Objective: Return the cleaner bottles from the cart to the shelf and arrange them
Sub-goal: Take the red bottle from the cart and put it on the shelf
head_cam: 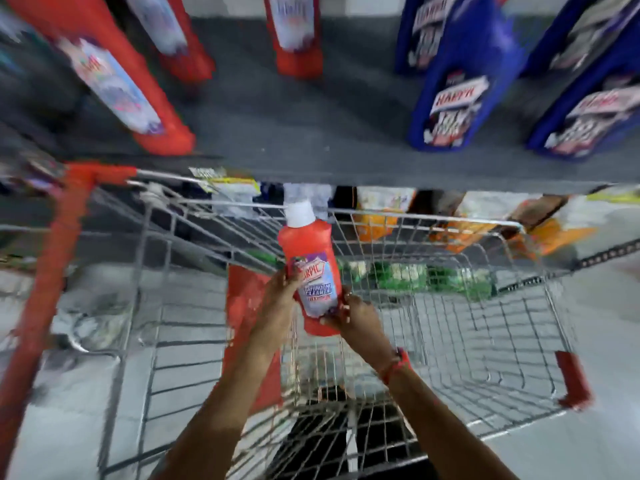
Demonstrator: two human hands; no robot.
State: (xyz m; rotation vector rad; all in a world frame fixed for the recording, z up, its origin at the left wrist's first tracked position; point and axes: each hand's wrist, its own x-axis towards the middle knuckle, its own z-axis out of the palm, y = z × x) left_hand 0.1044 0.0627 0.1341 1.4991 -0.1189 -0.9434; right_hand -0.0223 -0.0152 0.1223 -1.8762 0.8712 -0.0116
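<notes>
I hold a red cleaner bottle (308, 258) with a white cap upright above the wire cart (450, 327). My left hand (280, 296) grips its left side over the label. My right hand (356, 317) grips its lower right side near the base. The grey shelf (311, 133) lies just beyond the cart. On it stand three red cleaner bottles (121, 84) at the left and centre, and several blue cleaner bottles (457, 98) at the right. The picture is blurred.
The cart has a red handle bar (52, 258) at the left and a red corner guard (573, 382) at the right. Green and orange packs (433, 275) sit on lower shelves seen through the cart's wire. Bare grey shelf surface shows between the red and blue bottles.
</notes>
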